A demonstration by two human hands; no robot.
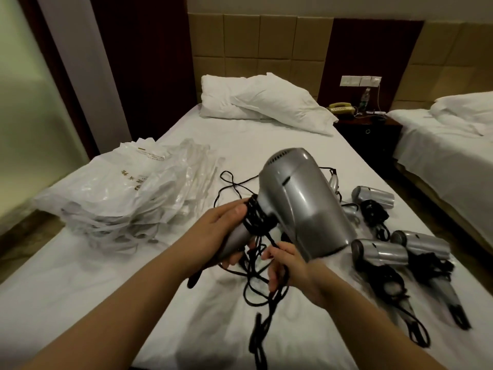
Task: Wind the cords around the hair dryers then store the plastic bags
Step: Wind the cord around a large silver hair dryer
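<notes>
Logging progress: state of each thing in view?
Held dryer: lifted, cord partly wound on handle
Cord: loose tail hanging
Left hand: grips handle
Right hand: pinches cord
Dryers on bed: cords wound
Bags: piled, unstored

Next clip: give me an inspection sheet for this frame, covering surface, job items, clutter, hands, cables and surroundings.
Surface: bed with white sheet, two pillows at its head.
Job's things: held hair dryer, cord partly wound on its handle; three wound hair dryers lie at right; pile of plastic bags at left.
Clutter: another unwound dryer partly hidden behind the held one.
Hands: left hand grips the dryer handle; right hand pinches the cord.
Cables: loose black cord trails over the sheet to the near edge.
Surroundings: nightstand with telephone and bottle, second bed at right, padded headboard.
</notes>
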